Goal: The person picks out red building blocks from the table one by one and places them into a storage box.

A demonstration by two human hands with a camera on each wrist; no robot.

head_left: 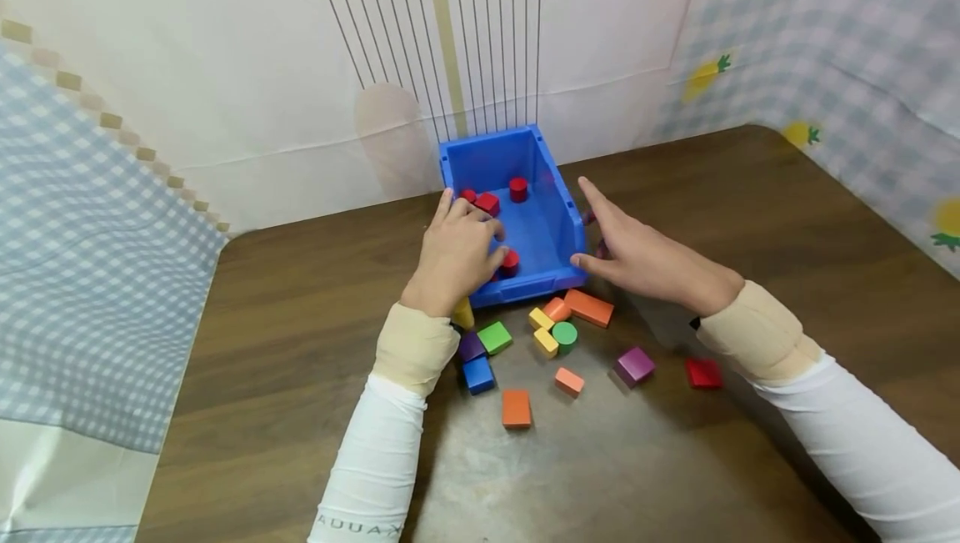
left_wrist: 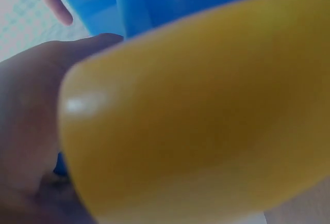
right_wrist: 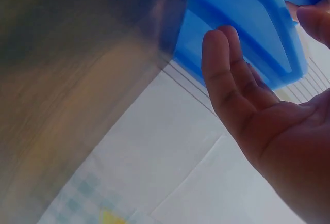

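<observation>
My left hand (head_left: pixel 457 247) lies over the left wall of a blue bin (head_left: pixel 487 290), its fingers loosely bent. A gap shows between thumb and index finger, which reach above the bin's inside. Near that thumb stands a red cylinder (head_left: pixel 511 263). A yellow block (left_wrist: pixel 196 115) fills much of the left wrist view; in the head view the yellow block (head_left: pixel 463 314) shows partly beneath my left wrist. At the bin's right wall, my right hand (head_left: pixel 637 255) has fingers extended and thumb spread, the thumb tip at the front right corner. Its palm (right_wrist: pixel 304 157) holds nothing.
Inside the bin are more red pieces, among them a cube (head_left: pixel 487 203) and a cylinder (head_left: pixel 518 188). Before it lie several coloured blocks, including an orange bar (head_left: pixel 588 308), a green cylinder (head_left: pixel 565 335), a purple cube (head_left: pixel 634 366) and a red block (head_left: pixel 703 373). A cloth wall (head_left: pixel 285 109) stands behind.
</observation>
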